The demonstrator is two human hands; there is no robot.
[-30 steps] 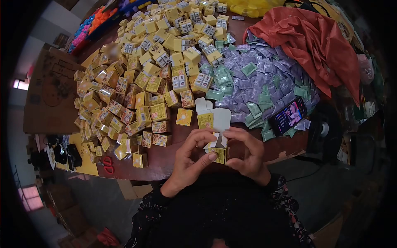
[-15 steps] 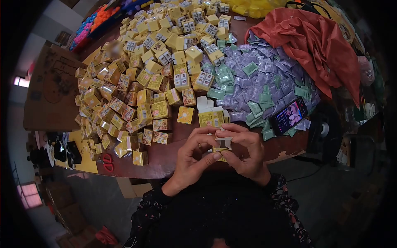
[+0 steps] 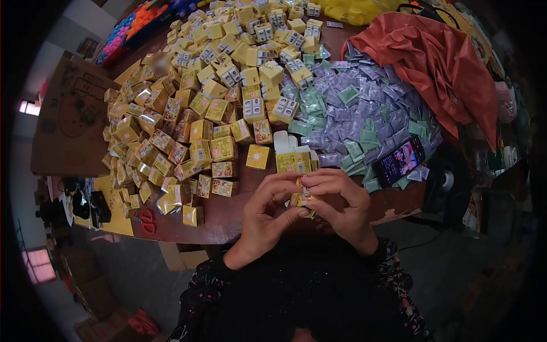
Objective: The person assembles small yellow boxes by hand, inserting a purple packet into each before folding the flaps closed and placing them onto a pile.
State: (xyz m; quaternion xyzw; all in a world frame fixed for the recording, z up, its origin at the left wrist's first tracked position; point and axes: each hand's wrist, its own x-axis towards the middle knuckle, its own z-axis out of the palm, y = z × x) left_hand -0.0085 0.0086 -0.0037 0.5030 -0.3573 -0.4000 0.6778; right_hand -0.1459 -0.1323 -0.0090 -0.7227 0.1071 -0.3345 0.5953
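Between my two hands is a small yellow printed box (image 3: 302,199), gripped by the fingertips at the table's front edge. My left hand (image 3: 266,214) closes on its left side with thumb below and fingers above. On the right side, my right hand (image 3: 343,208) pinches it the same way. The fingers cover much of the box. Just beyond them lies an unfilled yellow carton (image 3: 294,162) with white flaps standing up. A closed yellow box (image 3: 258,157) sits to its left.
Yellow printed boxes (image 3: 171,131) heap on the left, cream cubes (image 3: 250,34) behind. Purple and green sachets (image 3: 370,108) pile on the right under a red cloth (image 3: 427,62). A phone (image 3: 400,161) rests on the sachets. Red scissors (image 3: 148,221) lie near the front left edge.
The box in my hands showed a pale opening with a dark inside before; now a printed orange and yellow face shows there. Both hands stay in nearly the same place.
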